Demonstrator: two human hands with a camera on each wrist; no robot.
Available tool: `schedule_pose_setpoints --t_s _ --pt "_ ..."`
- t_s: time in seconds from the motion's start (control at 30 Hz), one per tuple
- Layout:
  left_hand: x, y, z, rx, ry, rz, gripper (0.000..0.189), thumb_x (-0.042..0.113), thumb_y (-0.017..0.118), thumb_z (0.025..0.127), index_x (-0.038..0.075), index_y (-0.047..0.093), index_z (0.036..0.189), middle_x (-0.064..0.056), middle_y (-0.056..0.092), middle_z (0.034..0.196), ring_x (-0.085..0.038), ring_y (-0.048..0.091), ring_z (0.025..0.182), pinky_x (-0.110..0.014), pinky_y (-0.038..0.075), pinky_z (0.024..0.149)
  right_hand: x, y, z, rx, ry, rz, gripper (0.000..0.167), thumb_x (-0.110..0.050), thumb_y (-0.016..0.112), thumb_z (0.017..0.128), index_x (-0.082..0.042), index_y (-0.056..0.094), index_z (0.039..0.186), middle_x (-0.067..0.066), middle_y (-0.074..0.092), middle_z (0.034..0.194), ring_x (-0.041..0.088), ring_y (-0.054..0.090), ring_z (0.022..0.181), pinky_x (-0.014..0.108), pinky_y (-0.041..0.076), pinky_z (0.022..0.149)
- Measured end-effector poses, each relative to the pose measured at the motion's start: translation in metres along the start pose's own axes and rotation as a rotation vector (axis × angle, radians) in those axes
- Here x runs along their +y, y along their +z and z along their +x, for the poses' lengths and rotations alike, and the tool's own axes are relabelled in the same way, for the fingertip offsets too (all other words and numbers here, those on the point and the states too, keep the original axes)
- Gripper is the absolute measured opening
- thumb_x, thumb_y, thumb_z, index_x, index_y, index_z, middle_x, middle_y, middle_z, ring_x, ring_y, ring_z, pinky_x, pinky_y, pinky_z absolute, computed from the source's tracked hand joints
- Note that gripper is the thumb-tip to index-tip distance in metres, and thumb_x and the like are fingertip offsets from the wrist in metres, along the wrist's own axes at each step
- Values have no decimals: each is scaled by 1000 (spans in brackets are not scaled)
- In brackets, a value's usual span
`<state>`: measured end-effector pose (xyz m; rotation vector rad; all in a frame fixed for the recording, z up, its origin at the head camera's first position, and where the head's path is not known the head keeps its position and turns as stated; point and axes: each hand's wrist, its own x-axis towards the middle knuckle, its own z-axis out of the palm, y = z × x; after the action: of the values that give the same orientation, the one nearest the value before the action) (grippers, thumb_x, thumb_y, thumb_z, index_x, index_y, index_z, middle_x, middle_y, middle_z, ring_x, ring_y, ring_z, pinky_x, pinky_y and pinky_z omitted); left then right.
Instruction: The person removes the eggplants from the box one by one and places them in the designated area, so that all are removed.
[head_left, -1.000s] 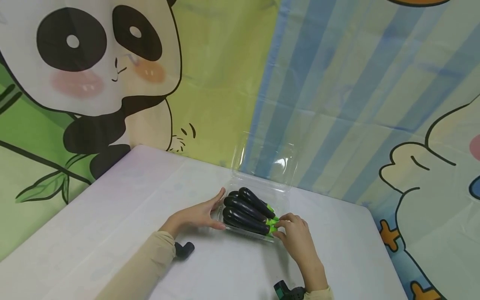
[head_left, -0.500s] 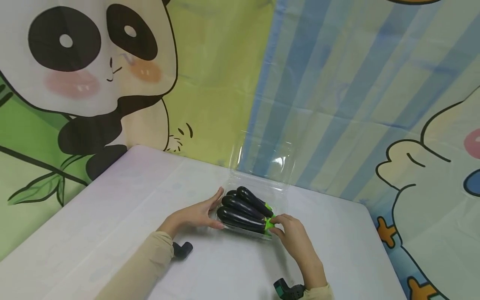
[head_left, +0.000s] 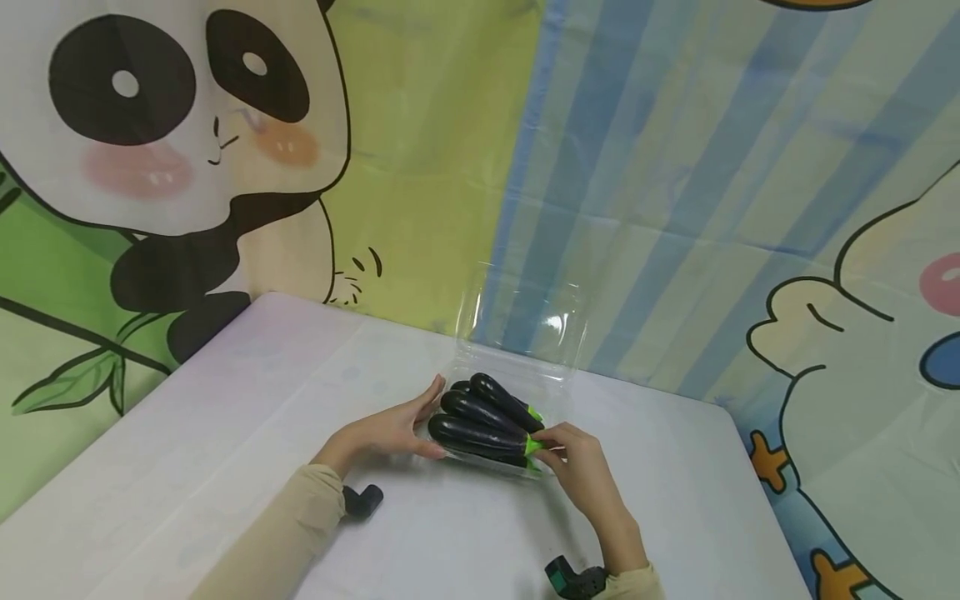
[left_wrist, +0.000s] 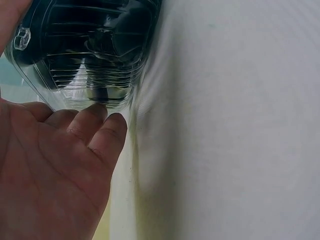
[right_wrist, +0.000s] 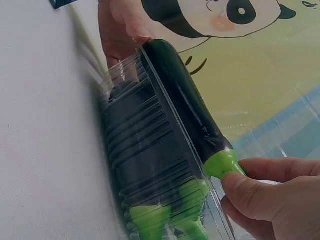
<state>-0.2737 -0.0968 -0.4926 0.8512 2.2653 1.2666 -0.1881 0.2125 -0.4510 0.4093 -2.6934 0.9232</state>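
Note:
My right hand pinches the green stem end of a glossy dark eggplant between thumb and fingertips. This eggplant lies along the front rim of a clear plastic clamshell box, above others in it. Several more dark eggplants with green caps fill the box, their stems pointing right. At the box's left end my left hand holds it, thumb at the front and fingers toward the back. In the left wrist view, the fingertips touch the box's ribbed end wall.
The clear lid stands raised behind the box, close to the backdrop printed with cartoon animals. Under the box is a white table. Dark wrist-worn devices sit by both cuffs.
The eggplant in my right hand has shifted left and slightly up, its rounded end now nearer my left hand. My left hand keeps its place on the box. The head view has shifted slightly.

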Motion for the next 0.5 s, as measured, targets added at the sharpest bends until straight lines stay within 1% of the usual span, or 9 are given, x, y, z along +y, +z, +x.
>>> schedule_pose_setpoints --t_s 0.17,0.33,0.5 --pt "1 -1 -1 5 11 -1 127 44 79 73 14 -16 151 -2 -7 160 -19 13 147 -41 14 120 0 0 1 5 22 52 23 -2 77 74 -18 73 91 -8 66 89 7 66 84 16 56 74" --pt "1 -1 -1 4 24 1 125 43 79 74 13 -15 151 -4 -7 160 -21 13 147 -43 14 120 1 -1 2 1 67 113 24 -3 77 74 -19 74 91 -9 67 89 8 67 86 15 56 74" --pt "2 0 0 5 20 0 125 42 79 74 12 -15 151 -5 -7 160 -22 14 147 -43 15 119 2 -1 1 -2 107 180 24 -3 76 75 -20 75 92 -8 69 90 9 67 87 15 56 73"
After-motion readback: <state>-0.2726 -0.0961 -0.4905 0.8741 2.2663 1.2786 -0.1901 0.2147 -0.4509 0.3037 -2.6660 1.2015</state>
